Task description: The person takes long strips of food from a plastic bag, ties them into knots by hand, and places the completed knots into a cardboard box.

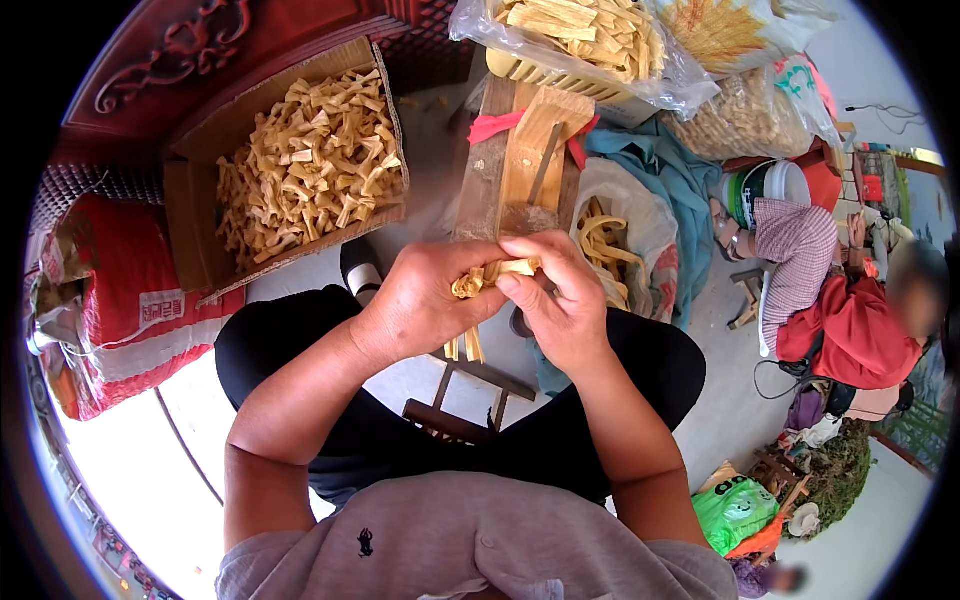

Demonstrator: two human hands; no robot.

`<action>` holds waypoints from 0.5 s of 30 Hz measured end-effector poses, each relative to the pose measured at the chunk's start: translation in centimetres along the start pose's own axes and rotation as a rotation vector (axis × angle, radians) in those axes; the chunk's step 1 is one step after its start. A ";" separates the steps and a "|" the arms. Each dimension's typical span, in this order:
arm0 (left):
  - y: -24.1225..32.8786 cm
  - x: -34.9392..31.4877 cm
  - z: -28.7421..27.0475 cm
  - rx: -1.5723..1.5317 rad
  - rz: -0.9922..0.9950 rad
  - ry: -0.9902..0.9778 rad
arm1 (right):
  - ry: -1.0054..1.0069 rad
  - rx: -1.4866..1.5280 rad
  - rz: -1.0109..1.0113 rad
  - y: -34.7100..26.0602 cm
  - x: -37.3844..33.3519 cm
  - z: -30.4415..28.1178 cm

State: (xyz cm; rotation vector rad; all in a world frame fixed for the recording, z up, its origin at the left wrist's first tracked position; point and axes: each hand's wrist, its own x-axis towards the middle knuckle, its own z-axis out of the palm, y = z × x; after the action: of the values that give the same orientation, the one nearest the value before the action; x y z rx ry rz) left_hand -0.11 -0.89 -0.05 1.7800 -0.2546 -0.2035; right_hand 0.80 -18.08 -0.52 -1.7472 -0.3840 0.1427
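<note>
Left hand [420,298] curls around pale-yellow, ribbon-like strips [468,285], right hand [566,303] pinching their bunched end, between the black-clad knees [665,365]; far left, knotted pieces [310,155] heap in a cardboard box [198,225], near scuffed wooden planks [528,185].

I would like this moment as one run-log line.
left hand: holds yellow strips | right hand: holds same strips | cardboard box: yellow pieces inside

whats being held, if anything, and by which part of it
A bundle of yellowish strips: the left hand closes around its middle, loose ends hanging below; the right hand pinches its upper right end.
</note>
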 end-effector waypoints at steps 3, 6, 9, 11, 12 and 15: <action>0.6 -0.2 -0.9 -0.037 -0.066 -0.099 | 0.066 -0.032 -0.135 0.8 -0.4 0.7; -0.4 -0.5 -0.8 -0.063 -0.064 -0.131 | 0.098 0.148 -0.012 0.6 -1.0 0.7; -0.2 -0.4 -0.4 -0.103 -0.091 -0.108 | 0.099 0.192 0.047 0.6 -0.8 0.0; -0.3 -0.2 -0.3 -0.106 -0.098 -0.117 | 0.104 0.235 0.094 0.6 -0.4 -0.4; -0.9 -0.2 -0.3 -0.097 -0.090 -0.139 | 0.144 0.292 0.140 0.6 -0.2 -0.6; -2.9 -0.8 1.3 -0.170 0.021 -0.162 | 0.262 0.583 0.300 0.8 0.1 -1.1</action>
State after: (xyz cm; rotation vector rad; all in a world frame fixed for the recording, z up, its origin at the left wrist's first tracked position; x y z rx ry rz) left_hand -1.02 -1.27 -3.21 1.5938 -0.3612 -0.3455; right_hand 1.36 -19.21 -1.08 -1.2130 0.1119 0.2136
